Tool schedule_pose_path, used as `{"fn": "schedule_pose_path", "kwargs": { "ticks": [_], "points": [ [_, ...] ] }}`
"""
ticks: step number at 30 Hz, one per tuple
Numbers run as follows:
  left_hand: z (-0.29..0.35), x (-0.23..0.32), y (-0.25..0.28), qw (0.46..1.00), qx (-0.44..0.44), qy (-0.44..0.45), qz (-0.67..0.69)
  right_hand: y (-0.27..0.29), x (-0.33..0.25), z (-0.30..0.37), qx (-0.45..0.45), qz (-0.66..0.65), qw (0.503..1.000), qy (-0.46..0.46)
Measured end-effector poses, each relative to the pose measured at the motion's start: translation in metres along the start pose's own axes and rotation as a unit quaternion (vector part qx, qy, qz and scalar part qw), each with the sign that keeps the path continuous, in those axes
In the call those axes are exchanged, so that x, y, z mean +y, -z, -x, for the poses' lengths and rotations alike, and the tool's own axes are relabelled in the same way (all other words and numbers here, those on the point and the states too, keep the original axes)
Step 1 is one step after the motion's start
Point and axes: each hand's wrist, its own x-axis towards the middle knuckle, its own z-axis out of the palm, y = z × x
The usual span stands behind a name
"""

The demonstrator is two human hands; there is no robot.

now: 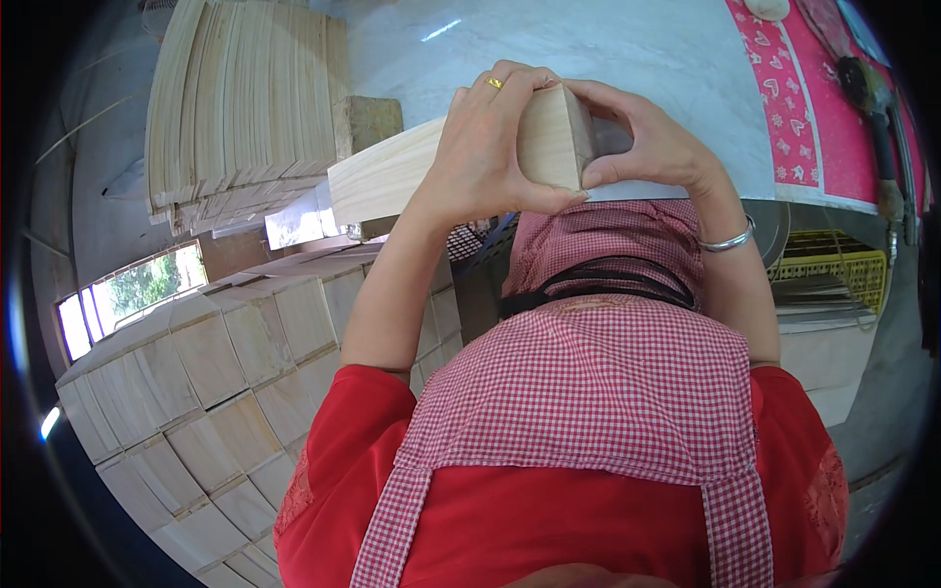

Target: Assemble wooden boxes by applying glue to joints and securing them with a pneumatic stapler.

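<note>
A long piece of pale wood (392, 169) lies at the near edge of the pale worktable, its one end between my hands. Whether it is a solid block or a stack of thin boards I cannot tell. My left hand (490, 147) wraps over it, thumb on the near side and fingers on the far side. Curved around the right end is my right hand (652, 142), its thumb at the near corner and its fingers at the far corner. Just beyond the wood's left part sits a brownish block (368, 125).
A tall row of thin wooden boards (245, 98) stands on the left of the worktable (608, 39). Stacked wood pieces (235, 392) fill the lower left. A pink patterned cloth (784, 98) covers the right end, and a yellow crate (833, 260) stands below it.
</note>
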Motion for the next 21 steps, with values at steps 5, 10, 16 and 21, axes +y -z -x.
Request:
{"fn": "schedule_pose_path", "kwargs": {
  "ticks": [5,10,16,21],
  "points": [
    [0.0,0.0,0.0,1.0,-0.003,0.004,0.008,0.0,-0.001,0.0,-0.008,0.01,1.0,-0.012],
    [-0.001,0.0,-0.001,1.0,-0.007,0.005,0.005,0.003,-0.001,-0.004,-0.02,0.044,0.999,-0.01],
    [-0.002,-0.001,-0.001,0.999,-0.02,0.014,0.02,0.007,-0.003,-0.006,-0.035,0.086,0.995,-0.021],
    [-0.001,0.002,0.002,1.0,-0.017,0.013,0.014,-0.003,-0.005,0.007,0.012,0.088,0.995,0.045]
  ]
}}
